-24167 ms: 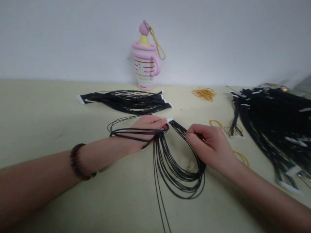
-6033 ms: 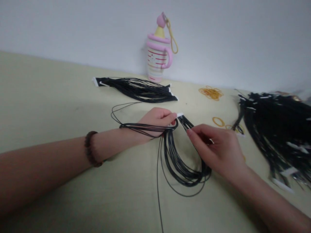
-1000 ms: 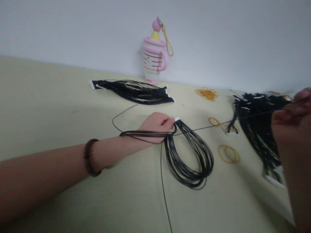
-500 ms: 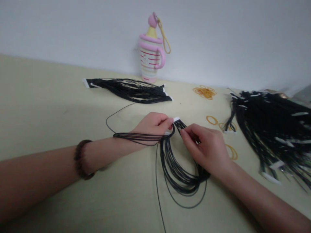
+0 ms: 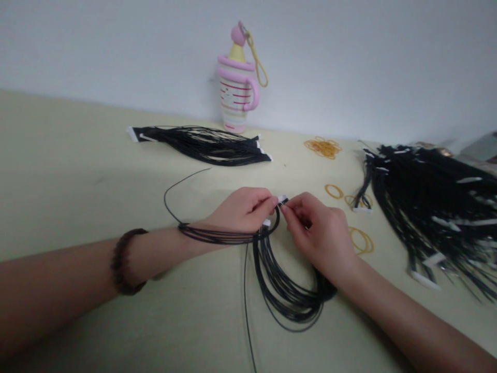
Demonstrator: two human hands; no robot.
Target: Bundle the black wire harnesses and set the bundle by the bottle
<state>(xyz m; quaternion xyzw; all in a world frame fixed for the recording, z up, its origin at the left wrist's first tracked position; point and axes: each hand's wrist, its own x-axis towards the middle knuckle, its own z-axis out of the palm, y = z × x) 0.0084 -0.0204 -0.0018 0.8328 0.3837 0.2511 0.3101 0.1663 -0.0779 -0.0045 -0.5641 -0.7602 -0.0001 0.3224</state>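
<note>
Two hands meet over the hanging loop of black wires [image 5: 298, 312]: your left hand [image 5: 244, 211] pinches the white connector [image 5: 283, 199] at the loop's upper end, and your right hand [image 5: 321, 230] pinches wiring just beside it, the exact strands too small to tell. Most wires lie gathered, so this piece looks well along; still outside the bunch are one trailing wire [image 5: 245, 290] running down out of view and a curling wire [image 5: 170, 187] beyond your left wrist.
</note>
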